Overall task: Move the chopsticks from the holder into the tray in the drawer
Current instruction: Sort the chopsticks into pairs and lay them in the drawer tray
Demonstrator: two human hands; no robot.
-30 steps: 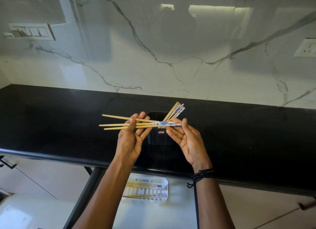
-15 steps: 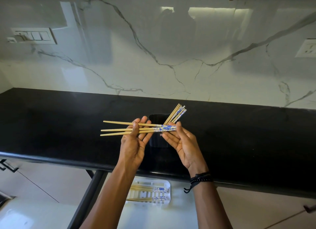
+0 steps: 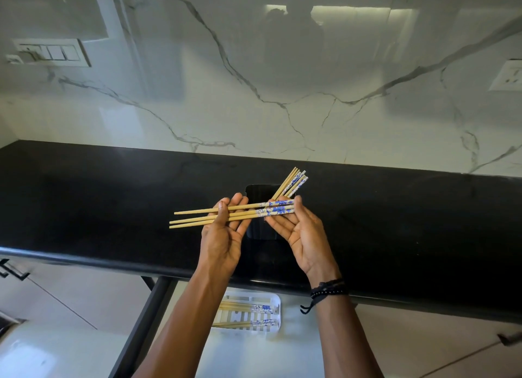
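I take the black holder [image 3: 261, 208] on the counter [image 3: 395, 222] as my marker. Left of it, my left hand [image 3: 223, 236] sits palm up, fingers loosely spread, thumb pressed over the bare wooden ends of three chopsticks [image 3: 243, 212] that lie level in front of the holder. Their tips stick out well past that hand to the left. At the holder itself, a further bunch of chopsticks [image 3: 293, 182] leans out toward its upper right, not yet taken. Just right of the holder, my right hand [image 3: 305, 233] is also palm up and mostly open, fingertips cradling the blue-patterned ends.

The three sticks are not quite parallel, fanning apart at the left. I judge the job now is to square them: nudge the patterned ends flush with the right fingers, close the left thumb firmly, then carry them down as one bundle. Below the holder, under the counter edge, the white tray [image 3: 275, 301] in the open drawer [image 3: 254, 355] already has chopsticks with blue ends to the right; I would match that.
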